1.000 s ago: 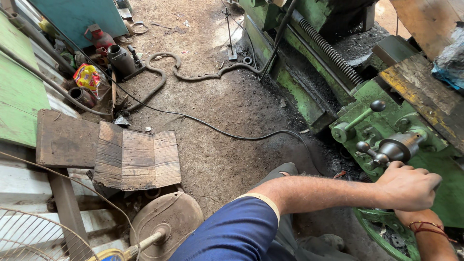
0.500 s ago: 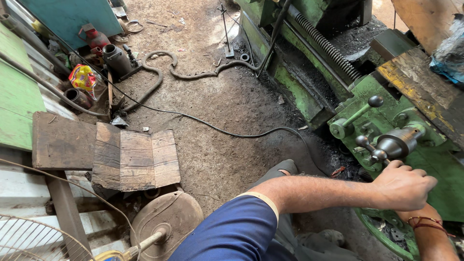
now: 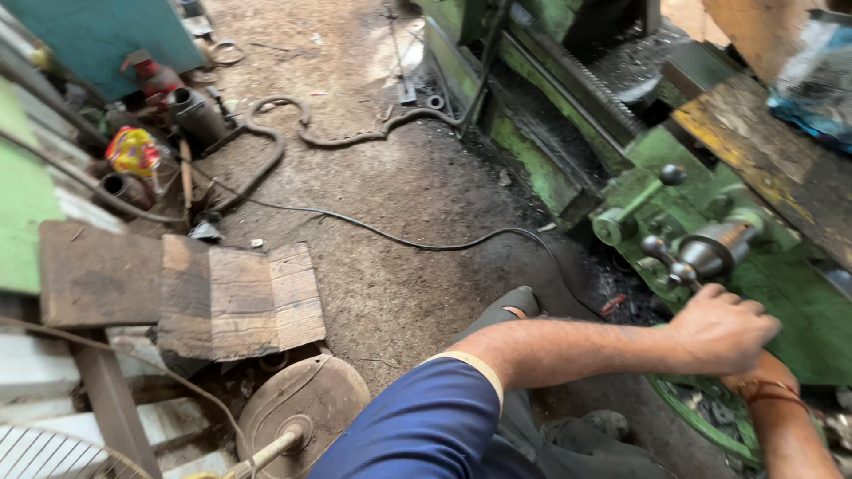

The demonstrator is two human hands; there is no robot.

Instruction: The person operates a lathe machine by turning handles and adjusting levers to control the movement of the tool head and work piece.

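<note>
My left hand (image 3: pixel 723 333) is a closed fist at the front of a green lathe (image 3: pixel 781 302), reaching across from a blue sleeve (image 3: pixel 417 426). It sits just above the rim of a green handwheel (image 3: pixel 701 417) and seems to grip its handle, which the fingers hide. Just above the fist is a metal lever hub with ball-ended handles (image 3: pixel 701 253). My right forearm rises from the bottom right, with a red thread band at the wrist (image 3: pixel 768 390). My right hand is tucked under the left fist and mostly hidden.
A black cable (image 3: pixel 399 235) and a bent metal bar (image 3: pixel 293 120) lie on the dirt floor. Wooden boards (image 3: pixel 213 297) and a round metal disc (image 3: pixel 306 412) lie at the left. Cans and pipe pieces (image 3: pixel 151 151) crowd the far left. My shoe (image 3: pixel 510 306) stands near the lathe base.
The view has drifted a little, so the lathe and floor sit slightly differently in frame. Both hands stay at the same spot on the lathe front.
</note>
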